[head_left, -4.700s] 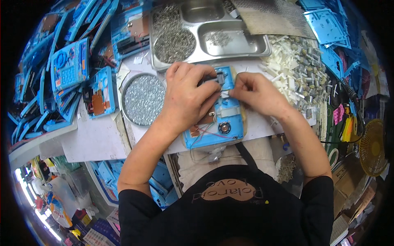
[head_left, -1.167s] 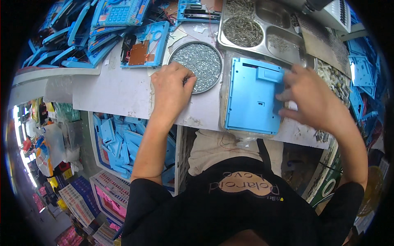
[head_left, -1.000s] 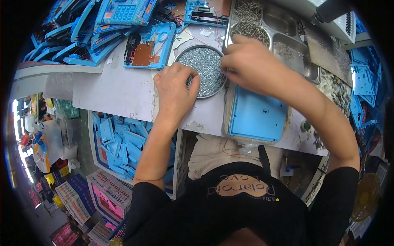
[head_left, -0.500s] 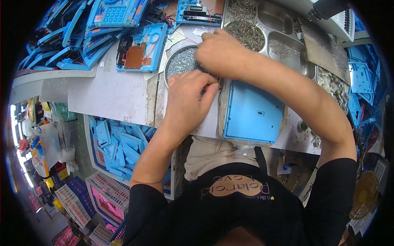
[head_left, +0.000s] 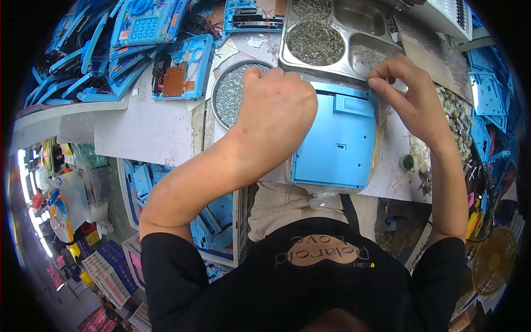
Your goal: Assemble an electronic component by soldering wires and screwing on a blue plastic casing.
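A light blue plastic case point(head_left: 337, 149) lies flat on the worktable in front of me, a raised rectangular piece near its far edge. My left hand point(head_left: 276, 113) is closed over the case's left far corner, knuckles up; whatever its fingers hold is hidden. Beside that hand stands a round bowl of small silvery screws point(head_left: 228, 91), partly covered by it. My right hand point(head_left: 406, 91) hovers by the case's far right corner, near the steel tray. Its thumb and forefinger are curled together; anything between them is too small to make out.
The compartmented steel tray point(head_left: 354, 69) holds small metal parts at the far side. Opened blue casings with wires point(head_left: 182, 72) and stacked blue keypad toys point(head_left: 146, 25) lie left. Small pale parts point(head_left: 451, 116) are heaped right. A crate of blue pieces point(head_left: 218, 221) stands below the table.
My left hand has moved right from the screw bowl to the blue case. My right hand has swung right, away from the bowl, to the case's far right corner.
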`<state>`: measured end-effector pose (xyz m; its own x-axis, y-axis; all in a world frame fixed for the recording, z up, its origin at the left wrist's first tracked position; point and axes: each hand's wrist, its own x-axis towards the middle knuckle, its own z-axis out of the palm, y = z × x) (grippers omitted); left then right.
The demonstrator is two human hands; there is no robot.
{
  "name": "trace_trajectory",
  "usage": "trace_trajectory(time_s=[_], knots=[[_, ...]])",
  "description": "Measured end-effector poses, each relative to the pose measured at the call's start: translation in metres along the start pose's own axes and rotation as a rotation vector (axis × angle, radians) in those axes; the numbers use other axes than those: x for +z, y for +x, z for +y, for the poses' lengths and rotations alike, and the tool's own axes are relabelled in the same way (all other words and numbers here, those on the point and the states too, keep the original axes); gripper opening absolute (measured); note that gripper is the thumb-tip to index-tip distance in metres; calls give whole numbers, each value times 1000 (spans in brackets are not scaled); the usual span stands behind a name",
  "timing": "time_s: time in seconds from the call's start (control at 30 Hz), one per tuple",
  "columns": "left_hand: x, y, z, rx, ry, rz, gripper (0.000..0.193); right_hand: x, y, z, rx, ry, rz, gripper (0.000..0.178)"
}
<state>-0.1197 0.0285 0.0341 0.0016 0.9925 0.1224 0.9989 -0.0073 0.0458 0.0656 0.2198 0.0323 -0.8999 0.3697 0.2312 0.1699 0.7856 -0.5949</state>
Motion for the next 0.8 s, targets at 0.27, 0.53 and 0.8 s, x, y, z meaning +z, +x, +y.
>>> trace_trajectory(time_s=[0.27,0.53,0.8], knots=[[-6,1,17,-5,155,-31,2,15,-26,20,158,44,52,13],[8,-29,-29,-349,-181,77,17,8,-6,18,14,-230,-132,12],[21,-55,-57,-485,-132,-5,12,-1,57,3,53,-405,-547,9]])
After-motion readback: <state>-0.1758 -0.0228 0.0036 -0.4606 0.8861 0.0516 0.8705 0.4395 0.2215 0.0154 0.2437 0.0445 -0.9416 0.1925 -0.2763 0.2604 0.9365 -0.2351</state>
